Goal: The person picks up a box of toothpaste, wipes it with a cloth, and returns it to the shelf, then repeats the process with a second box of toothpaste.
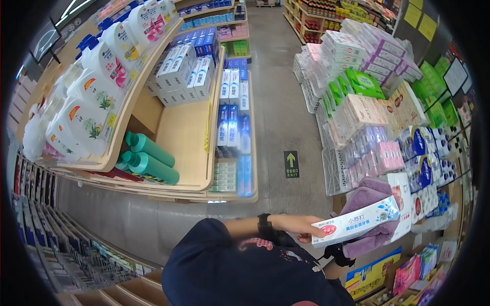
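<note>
Toothpaste box (356,224) gripped at one end by left fingers (312,229); right fingers hidden, state cannot be told. Beyond left fingers, box may be tipped against purple cloth (365,196) by loosened hold.

The white box (356,222) reads "小苏打" in large characters, with "美白去渍牙膏" in blue below. The floor sign (291,164) reads "安全出口" above "EXIT". Lettering on the shelved boxes (177,65) is too small to read surely.
</note>
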Demonstrator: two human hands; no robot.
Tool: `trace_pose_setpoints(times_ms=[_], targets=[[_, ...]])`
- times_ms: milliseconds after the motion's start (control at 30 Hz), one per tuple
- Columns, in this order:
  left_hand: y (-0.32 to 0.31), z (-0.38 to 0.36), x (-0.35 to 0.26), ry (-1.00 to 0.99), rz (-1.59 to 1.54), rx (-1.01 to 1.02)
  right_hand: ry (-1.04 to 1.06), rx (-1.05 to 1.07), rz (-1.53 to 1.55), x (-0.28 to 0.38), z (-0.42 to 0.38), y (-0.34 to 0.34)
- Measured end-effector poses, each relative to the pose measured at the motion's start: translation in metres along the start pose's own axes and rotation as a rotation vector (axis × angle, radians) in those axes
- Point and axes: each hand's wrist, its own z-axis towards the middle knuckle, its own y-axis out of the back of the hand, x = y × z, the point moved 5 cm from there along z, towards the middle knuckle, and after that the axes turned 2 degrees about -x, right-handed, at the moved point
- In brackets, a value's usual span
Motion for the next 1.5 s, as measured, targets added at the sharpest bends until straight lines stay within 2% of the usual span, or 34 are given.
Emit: trace_pose_setpoints(times_ms=[367,433,467,533,667,733,867,967,1000,1033,1067,1100,1167,1233,1300,1333,1367,1400,1467,1500], targets=[[0.011,0.073,0.003,0.074,0.269,-0.001,-0.062,-0.064,0.021,0.006,0.062,0.062],[0.021,0.086,0.007,-0.005,0.520,-0.036,-0.071,-0.079,0.018,0.007,0.068,0.071],[0.022,0.088,0.002,-0.002,0.516,-0.044,-0.073,-0.086,0.018,0.007,0.072,0.075],[0.021,0.090,-0.020,-0.193,0.679,-0.088,-0.087,-0.099,0.018,0.004,0.079,0.082],[0.029,0.090,-0.042,-0.024,0.802,-0.068,-0.070,-0.129,-0.019,-0.004,0.090,0.071],[0.039,0.091,-0.053,-0.059,0.934,-0.166,-0.058,-0.124,-0.056,-0.007,0.098,0.055],[0.073,0.100,-0.067,-0.052,0.957,-0.187,-0.033,-0.086,-0.111,-0.017,0.123,0.018],[0.116,0.104,-0.083,-0.216,1.066,-0.250,-0.011,-0.041,-0.162,-0.025,0.150,-0.020],[0.132,0.094,-0.098,-0.391,1.251,-0.446,-0.001,-0.017,-0.177,-0.029,0.162,-0.036],[0.156,0.087,-0.110,-0.362,1.274,-0.608,0.011,0.006,-0.194,-0.033,0.174,-0.051],[0.171,0.070,-0.133,-0.496,1.385,-0.861,0.016,0.033,-0.202,-0.037,0.186,-0.068],[0.185,0.048,-0.154,-0.527,1.587,-1.087,0.023,0.058,-0.211,-0.042,0.198,-0.084],[0.225,0.001,-0.182,-0.368,1.625,-1.519,0.026,0.115,-0.233,-0.052,0.221,-0.119],[0.244,-0.063,-0.191,-0.340,1.691,-2.003,0.007,0.186,-0.251,-0.065,0.243,-0.153],[0.264,-0.136,-0.191,0.268,1.526,-2.406,-0.016,0.253,-0.263,-0.083,0.262,-0.188],[0.279,-0.182,-0.161,-0.073,0.945,-2.531,-0.028,0.286,-0.268,-0.093,0.270,-0.204],[0.244,-0.185,-0.176,0.522,1.482,-2.712,-0.041,0.321,-0.272,-0.102,0.277,-0.218],[0.235,-0.202,-0.171,0.608,1.501,-2.766,-0.049,0.353,-0.275,-0.113,0.283,-0.235],[0.225,-0.239,-0.149,0.588,1.524,-2.846,-0.080,0.412,-0.274,-0.135,0.291,-0.264],[0.223,-0.258,-0.138,0.560,1.211,-2.855,-0.098,0.443,-0.272,-0.146,0.294,-0.278]])
